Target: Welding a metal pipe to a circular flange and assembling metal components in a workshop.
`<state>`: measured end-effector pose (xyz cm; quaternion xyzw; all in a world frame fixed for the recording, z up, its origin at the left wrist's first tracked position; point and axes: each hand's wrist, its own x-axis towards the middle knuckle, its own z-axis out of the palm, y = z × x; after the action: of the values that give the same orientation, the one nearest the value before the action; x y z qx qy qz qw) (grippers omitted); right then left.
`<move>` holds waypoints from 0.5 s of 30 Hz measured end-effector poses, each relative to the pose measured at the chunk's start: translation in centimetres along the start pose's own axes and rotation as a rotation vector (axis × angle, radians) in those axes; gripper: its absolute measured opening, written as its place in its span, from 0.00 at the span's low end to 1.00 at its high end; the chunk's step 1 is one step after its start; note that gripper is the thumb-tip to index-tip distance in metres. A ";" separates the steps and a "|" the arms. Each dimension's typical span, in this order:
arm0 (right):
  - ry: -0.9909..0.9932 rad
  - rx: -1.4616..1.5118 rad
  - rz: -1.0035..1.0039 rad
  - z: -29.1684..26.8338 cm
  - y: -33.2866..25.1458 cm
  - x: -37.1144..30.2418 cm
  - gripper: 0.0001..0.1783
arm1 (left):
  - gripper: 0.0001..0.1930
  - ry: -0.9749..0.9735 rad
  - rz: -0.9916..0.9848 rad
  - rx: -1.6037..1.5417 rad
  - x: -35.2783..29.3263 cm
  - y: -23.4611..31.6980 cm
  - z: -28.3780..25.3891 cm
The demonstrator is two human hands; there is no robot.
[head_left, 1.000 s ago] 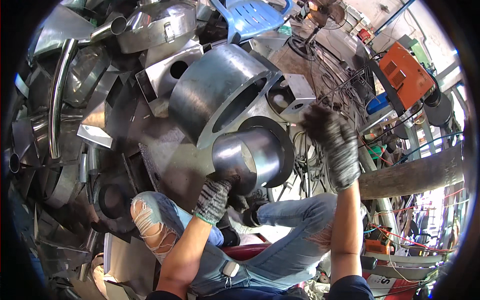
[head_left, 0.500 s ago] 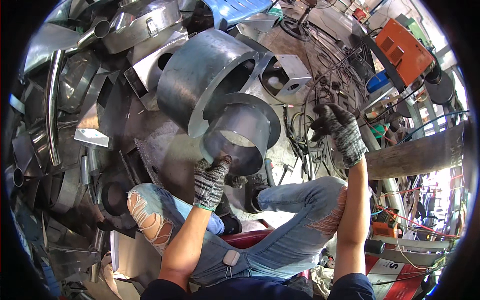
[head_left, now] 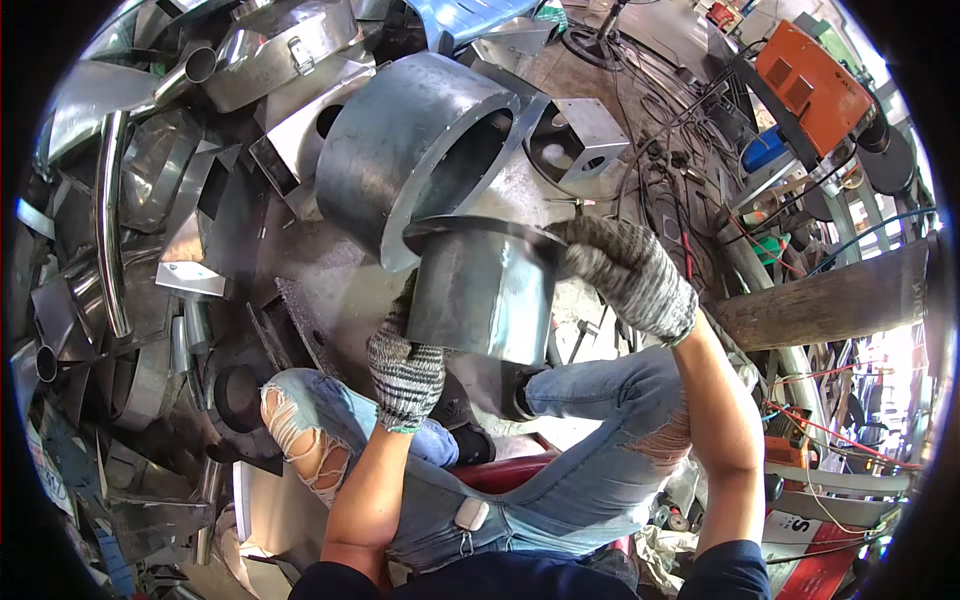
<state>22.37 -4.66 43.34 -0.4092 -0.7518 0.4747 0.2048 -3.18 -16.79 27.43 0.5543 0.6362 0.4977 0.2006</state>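
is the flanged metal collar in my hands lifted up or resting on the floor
Lifted. The flanged collar is gripped by the left hand and right hand, above the knees.

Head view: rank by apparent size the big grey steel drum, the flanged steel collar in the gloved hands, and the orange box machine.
1. Big grey steel drum, largest.
2. Flanged steel collar, a little smaller, though it is nearer the camera, so this order is unsure.
3. Orange box machine, smallest; it sits farthest away.

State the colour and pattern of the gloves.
Speckled grey-and-white knit gloves, head view.
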 end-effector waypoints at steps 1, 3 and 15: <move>-0.008 0.004 -0.002 0.6 -0.2 -0.1 0.20 | 0.21 0.004 -0.006 0.006 -0.3 -1.0 0.2; 0.048 -0.274 -0.112 1.5 -0.7 -0.8 0.19 | 0.20 0.153 0.056 -0.109 -0.3 -2.1 1.0; 0.401 -0.117 0.068 1.0 1.4 0.6 0.14 | 0.29 0.037 0.001 -0.502 0.9 0.0 -2.7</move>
<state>21.92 -4.40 41.56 -0.5319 -0.7079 0.3461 0.3102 -5.64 -17.06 28.86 0.4781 0.4960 0.6502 0.3203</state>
